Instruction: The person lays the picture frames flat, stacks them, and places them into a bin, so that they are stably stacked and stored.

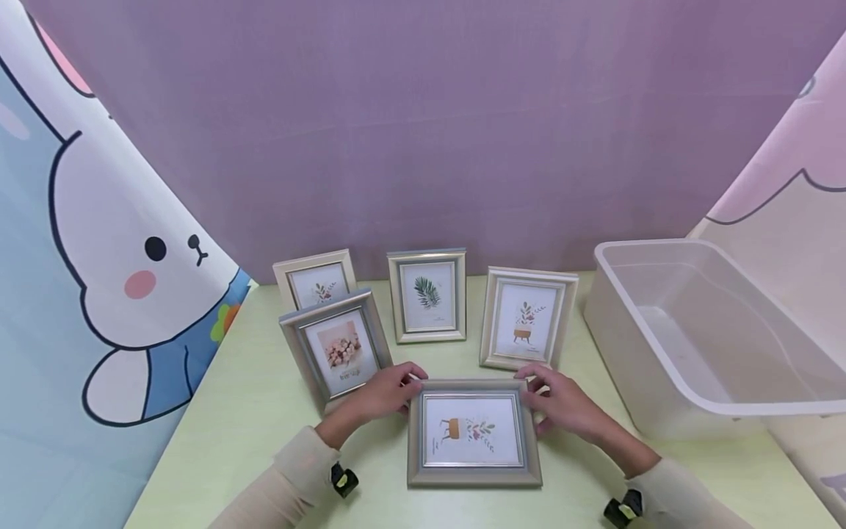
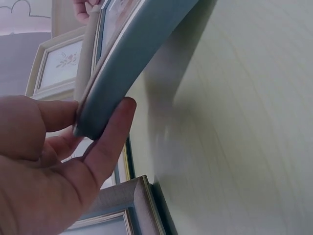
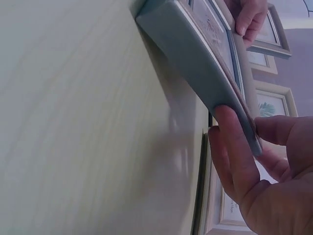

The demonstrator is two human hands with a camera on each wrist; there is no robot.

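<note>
A picture frame [image 1: 474, 477] with a silvery-grey border lies sideways in front of me, its print of a potted plant turned on its side. At its far left corner my left hand [image 1: 383, 391] pinches the edge between thumb and fingers. My right hand [image 1: 565, 402] grips the far right corner the same way. Both wrist views show the grasped edge [image 2: 124, 73] tilted up off the table, a shadow beneath it. Beside my left hand stands a grey frame [image 1: 340, 349] with a pink flower print.
Farther back stand a cream frame [image 1: 322, 283] partly hidden by the flower one, a leaf-print frame [image 1: 428, 295], and a pale plant-print frame [image 1: 526, 317]. A large whitish plastic bin [image 1: 651, 375] occupies the right side of the table [image 1: 238, 433]. A purple cloth [image 1: 423, 132] hangs behind.
</note>
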